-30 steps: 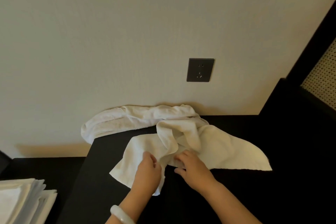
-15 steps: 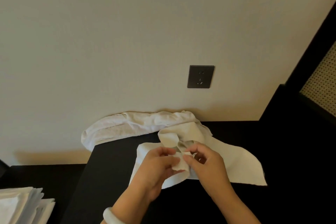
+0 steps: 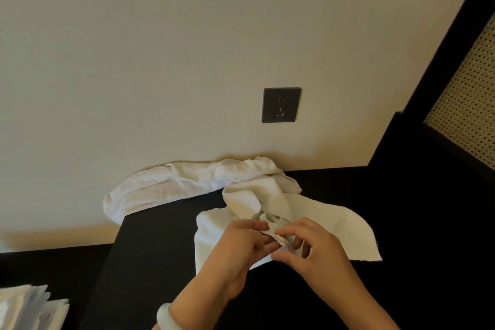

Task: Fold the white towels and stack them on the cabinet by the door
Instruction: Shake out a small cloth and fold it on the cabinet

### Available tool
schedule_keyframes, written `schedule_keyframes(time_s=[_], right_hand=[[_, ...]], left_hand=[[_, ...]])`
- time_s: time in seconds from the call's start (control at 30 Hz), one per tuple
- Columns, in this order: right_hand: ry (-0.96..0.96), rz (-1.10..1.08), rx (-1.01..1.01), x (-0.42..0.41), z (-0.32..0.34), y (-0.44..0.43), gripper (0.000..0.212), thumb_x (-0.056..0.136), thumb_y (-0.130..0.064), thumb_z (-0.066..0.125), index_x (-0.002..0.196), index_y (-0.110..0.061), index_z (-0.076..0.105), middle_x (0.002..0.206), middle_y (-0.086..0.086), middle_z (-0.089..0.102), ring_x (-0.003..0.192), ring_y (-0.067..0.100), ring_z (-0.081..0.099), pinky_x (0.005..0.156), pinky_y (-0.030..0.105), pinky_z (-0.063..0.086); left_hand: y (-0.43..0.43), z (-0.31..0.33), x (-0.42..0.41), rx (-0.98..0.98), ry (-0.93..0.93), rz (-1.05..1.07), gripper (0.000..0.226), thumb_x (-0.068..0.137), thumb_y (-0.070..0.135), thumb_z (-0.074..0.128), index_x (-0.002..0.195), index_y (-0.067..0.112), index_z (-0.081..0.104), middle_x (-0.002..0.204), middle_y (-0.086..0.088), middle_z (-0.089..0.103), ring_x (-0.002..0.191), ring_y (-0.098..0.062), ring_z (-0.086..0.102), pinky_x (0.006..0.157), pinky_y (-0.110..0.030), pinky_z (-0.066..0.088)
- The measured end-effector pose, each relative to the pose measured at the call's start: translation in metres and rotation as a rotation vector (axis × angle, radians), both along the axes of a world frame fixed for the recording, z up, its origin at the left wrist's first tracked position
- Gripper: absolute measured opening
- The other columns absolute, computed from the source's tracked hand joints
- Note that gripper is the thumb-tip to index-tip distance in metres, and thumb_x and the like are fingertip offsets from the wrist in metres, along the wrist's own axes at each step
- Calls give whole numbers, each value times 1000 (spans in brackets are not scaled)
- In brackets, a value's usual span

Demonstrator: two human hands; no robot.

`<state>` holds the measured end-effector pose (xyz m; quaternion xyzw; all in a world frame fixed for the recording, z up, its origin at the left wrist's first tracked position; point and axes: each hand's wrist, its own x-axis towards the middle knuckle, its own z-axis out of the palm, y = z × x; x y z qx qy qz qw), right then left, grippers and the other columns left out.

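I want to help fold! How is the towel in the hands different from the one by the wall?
The near towel is pinched at one edge by the left hand and right hand; the wall towel lies untouched. The near towel spreads partly flat on the black cabinet top; the wall towel is bunched long, one end overhanging the edge. Both are white and unfolded.

1. A cream wall point(image 3: 160, 48) is seen across most of the view.
2. A dark grey socket point(image 3: 281, 105) is set into the wall, right of centre.
3. A black frame point(image 3: 452, 43) is seen slanting up at the right edge.
4. A pale perforated panel point(image 3: 471, 104) is held inside that frame.
5. A white bangle point(image 3: 167, 316) is seen at the bottom edge, partly cut off.
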<state>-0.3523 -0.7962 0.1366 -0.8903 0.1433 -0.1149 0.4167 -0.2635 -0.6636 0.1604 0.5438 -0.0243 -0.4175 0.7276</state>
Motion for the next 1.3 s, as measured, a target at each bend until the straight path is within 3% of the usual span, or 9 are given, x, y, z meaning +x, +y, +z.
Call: schedule_keyframes(time_s=[0.1,0.23,0.3,0.37,0.53,0.7,0.8,1.03,1.3], right_hand=[[-16,-16,-107,-1,-6,-3,19,84,-22,77,93,-37,68,90,-21,60,93,-1,56,71,10,45],[-68,-178,186,-7,-1,-15,19,88,-12,72,79,-28,72,65,-1,68,52,7,59,55,14,47],[-135,-285,309,-12,6,-28,17,89,-6,69,82,-21,73,66,3,71,56,9,65,60,16,51],[-212,-439,291,-16,10,-45,13,87,-9,70,86,-21,74,77,-4,74,72,3,70,70,18,53],[-182,-641,274,-21,-10,-80,16,85,-9,75,94,-21,73,89,-10,73,88,2,68,88,30,53],[-89,-628,298,-23,-37,-86,20,83,-4,76,94,-21,74,93,-8,74,96,6,67,94,34,52],[-98,-632,316,-28,-42,-88,20,81,-5,78,93,-20,74,94,-6,74,94,7,67,88,27,50],[-226,-696,419,-33,-41,-99,17,89,0,67,99,-14,67,84,4,75,77,13,73,74,26,56],[-245,-708,362,-31,-40,-103,9,93,-3,64,91,-11,66,66,11,66,45,13,57,43,20,46]], left_hand=[[-5,-5,-2,132,-68,-73,37,85,-19,37,106,-5,64,100,-18,74,96,-27,72,92,-35,56],[-9,-23,12,833,-999,-429,43,83,-2,36,112,18,60,114,-1,47,104,-19,50,90,-25,46],[-3,-29,24,1054,-1365,-424,50,72,-1,32,111,16,59,118,-4,39,106,-22,39,87,-26,41],[5,-32,39,1138,-1524,-341,46,73,5,39,111,16,63,123,-5,41,108,-25,41,87,-31,42],[29,-51,66,1189,-1395,-402,39,89,7,43,119,19,63,145,3,35,128,-19,36,102,-27,34],[10,-57,64,704,-1342,-274,46,91,-6,39,120,20,64,126,15,53,119,-3,47,94,-14,39],[-25,-61,70,675,-1390,-266,36,99,4,40,124,18,61,123,10,55,112,-10,54,93,-25,45],[-66,-100,106,1213,-1563,-687,26,103,12,43,123,8,58,126,-8,59,117,-24,57,94,-30,45],[-34,-70,112,1002,-1167,-190,21,95,8,45,93,13,64,88,-2,59,77,-22,61,69,-30,49]])
